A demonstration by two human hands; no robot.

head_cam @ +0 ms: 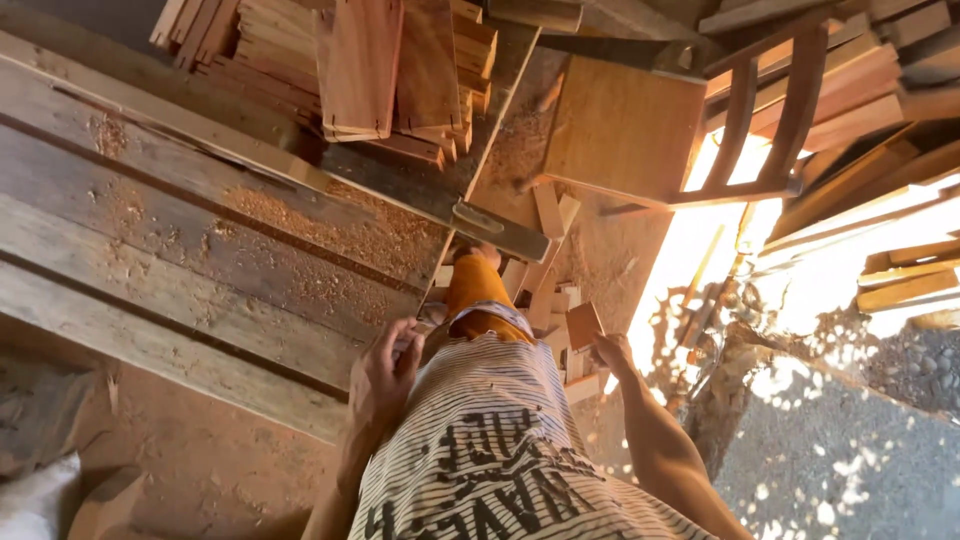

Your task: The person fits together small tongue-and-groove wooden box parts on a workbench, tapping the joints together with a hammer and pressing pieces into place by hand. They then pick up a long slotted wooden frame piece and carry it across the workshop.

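Observation:
I look down my striped shirt and orange trousers. My left hand (383,372) rests against the near edge of a worn plank workbench (170,270), fingers curled, with something small and pale between them that I cannot make out. My right hand (611,351) hangs at my side and holds a small flat reddish wood block (583,324) by its lower edge. Loose wood offcuts (545,275) lie on the sawdust floor by my feet.
A stack of short reddish boards (370,70) sits on the bench top near a metal rail (440,195). A flat wooden panel (622,128) and a chair frame (770,120) stand ahead. Timber lengths (880,100) pile at the right beside sunlit gravel.

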